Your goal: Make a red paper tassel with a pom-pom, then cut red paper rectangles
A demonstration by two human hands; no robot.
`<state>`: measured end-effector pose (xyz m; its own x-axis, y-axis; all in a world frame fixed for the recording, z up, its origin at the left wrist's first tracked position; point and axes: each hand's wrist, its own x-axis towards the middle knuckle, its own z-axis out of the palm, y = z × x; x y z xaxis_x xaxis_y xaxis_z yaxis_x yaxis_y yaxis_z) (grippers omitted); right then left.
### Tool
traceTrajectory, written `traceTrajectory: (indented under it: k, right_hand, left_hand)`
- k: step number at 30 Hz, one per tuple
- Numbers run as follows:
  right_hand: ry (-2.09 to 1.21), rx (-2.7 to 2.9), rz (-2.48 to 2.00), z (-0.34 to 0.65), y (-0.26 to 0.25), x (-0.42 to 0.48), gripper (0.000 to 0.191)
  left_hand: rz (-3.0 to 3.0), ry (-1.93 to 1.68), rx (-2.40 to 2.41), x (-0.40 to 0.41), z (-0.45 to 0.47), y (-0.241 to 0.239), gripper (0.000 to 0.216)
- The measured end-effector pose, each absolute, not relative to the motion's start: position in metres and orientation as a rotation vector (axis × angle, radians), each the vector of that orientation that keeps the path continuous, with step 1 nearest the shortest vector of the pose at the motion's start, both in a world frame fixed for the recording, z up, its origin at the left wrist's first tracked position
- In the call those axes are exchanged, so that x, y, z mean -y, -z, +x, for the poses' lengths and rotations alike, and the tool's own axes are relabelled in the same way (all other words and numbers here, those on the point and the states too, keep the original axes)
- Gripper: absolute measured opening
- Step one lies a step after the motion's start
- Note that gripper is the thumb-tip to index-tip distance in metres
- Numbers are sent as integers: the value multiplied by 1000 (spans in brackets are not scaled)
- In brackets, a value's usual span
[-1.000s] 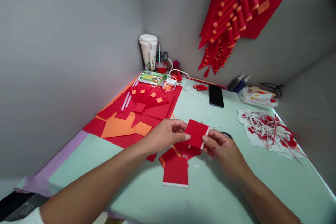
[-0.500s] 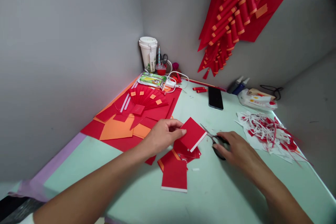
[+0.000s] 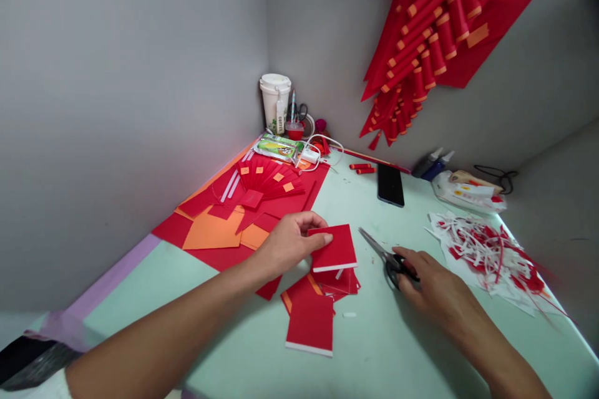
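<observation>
Between its thumb and fingers, my left hand (image 3: pixel 299 238) pinches a red paper rectangle (image 3: pixel 336 249) with a white strip along its near edge. My right hand (image 3: pixel 425 274) grips a pair of scissors (image 3: pixel 390 265) by the black handles, its blades pointing up and left, apart from the paper. Below the held sheet lie several overlapping red pieces (image 3: pixel 347 283). Closer to me rests another red sheet (image 3: pixel 309 324), also edged in white. A small white scrap (image 3: pixel 349 315) sits beside it.
Red and orange papers (image 3: pixel 213 229) with a red fan (image 3: pixel 266 181) cover the table's left side. A black phone (image 3: pixel 390 185) lies behind the scissors. White and red paper scraps (image 3: pixel 486 249) are heaped at right. Red paper firecrackers (image 3: pixel 430 43) hang on the wall.
My left hand has turned the red paper so its white edge now faces me. The scissors in my right hand have drawn slightly right, away from the paper. The view has shifted a little.
</observation>
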<state>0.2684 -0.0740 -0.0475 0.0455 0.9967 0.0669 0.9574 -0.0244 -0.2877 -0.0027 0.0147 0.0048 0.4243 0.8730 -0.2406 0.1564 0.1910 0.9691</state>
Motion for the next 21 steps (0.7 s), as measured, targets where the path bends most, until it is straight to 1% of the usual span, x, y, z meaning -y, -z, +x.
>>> traceTrajectory:
  k: [2,4,8,11,16,21]
  right_hand:
    - [-355,1863,-2014,268,41,74,40]
    - [-571,1754,-1929,269,33,74,40]
    - [-888,1748,-1740,268,18,77,43]
    - [-969,1840,-1664,266,11,80,43]
    - [-1019,1928,-1675,264,6,80,52]
    - [-1063,1962,-1668,262,4,80,50]
  left_hand:
    - [1263,-647,-1043,-15,-4,-5,27]
    - [1224,-620,-1038,-16,-5,-5,29]
    - [1220,-584,-1011,-17,-7,-2,30]
    - [1260,-552,-984,-18,-9,0,29]
    - [1351,-536,-999,-19,-10,0,27]
    - [1375,-572,-1020,-18,-9,-4,24]
